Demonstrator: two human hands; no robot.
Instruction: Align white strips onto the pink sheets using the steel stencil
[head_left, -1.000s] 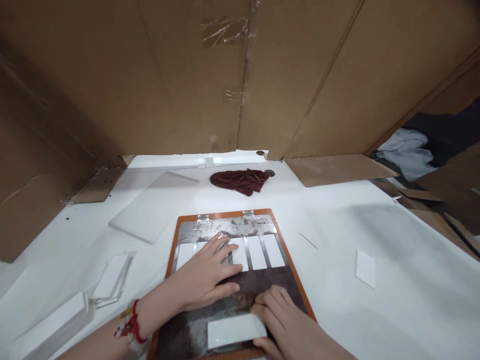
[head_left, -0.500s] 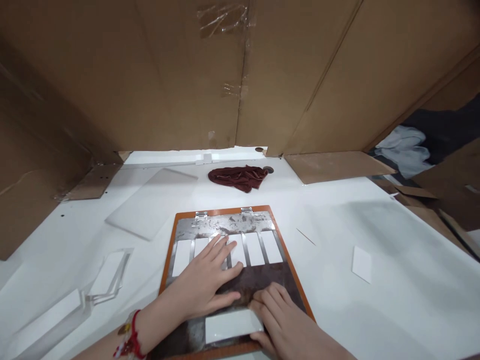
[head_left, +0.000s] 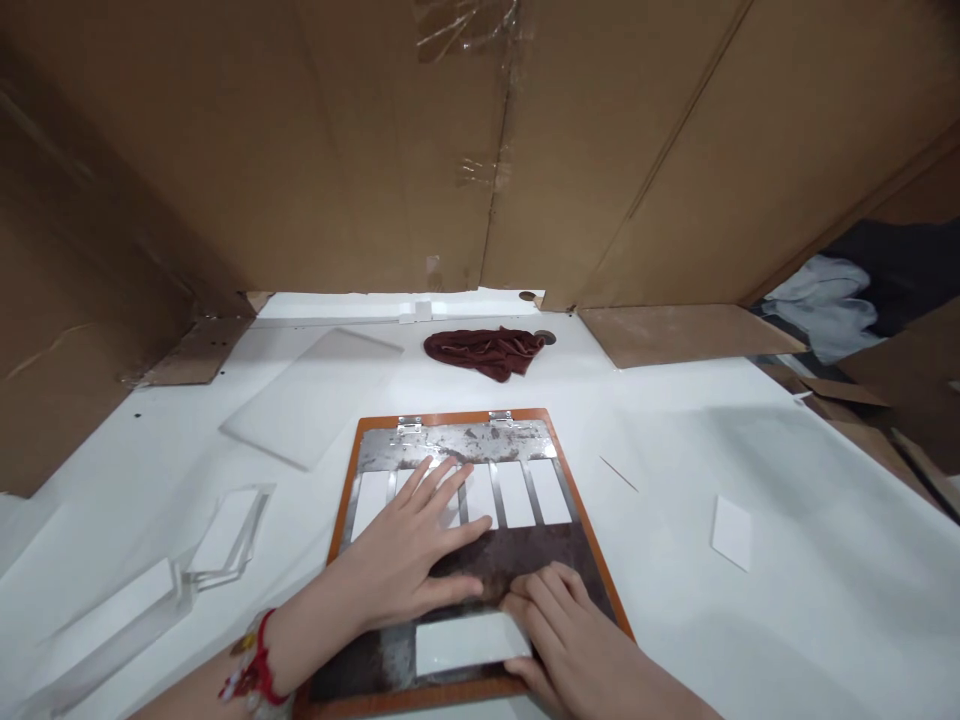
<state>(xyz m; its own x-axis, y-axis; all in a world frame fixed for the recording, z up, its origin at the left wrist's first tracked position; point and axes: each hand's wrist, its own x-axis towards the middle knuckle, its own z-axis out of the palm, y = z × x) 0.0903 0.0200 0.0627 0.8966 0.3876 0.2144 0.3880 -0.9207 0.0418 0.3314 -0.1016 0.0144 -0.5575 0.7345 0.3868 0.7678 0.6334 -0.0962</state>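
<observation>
An orange-edged board (head_left: 341, 525) lies before me with a scuffed metal plate (head_left: 457, 447) hinged along its far edge. White strips (head_left: 514, 495) show in a row of slots across the plate. My left hand (head_left: 420, 545) lies flat on the plate with its fingers spread, covering some of the slots. Low on the plate is a white glossy rectangular block (head_left: 469, 645). My right hand (head_left: 559, 630) has its curled fingers and thumb closed on the block's right end.
White cards (head_left: 229, 530) and a long white box-like piece (head_left: 112, 615) lie at left. Beyond are a clear sheet (head_left: 311, 400) and a dark red cloth (head_left: 484, 352). A thin stick (head_left: 619, 474) and a white card (head_left: 731, 532) lie at right. Cardboard walls (head_left: 390, 150) surround the table.
The whole view has shifted slightly, so things appear a little to the right. Both hands keep nearly the same places on the board, the right still at the block.
</observation>
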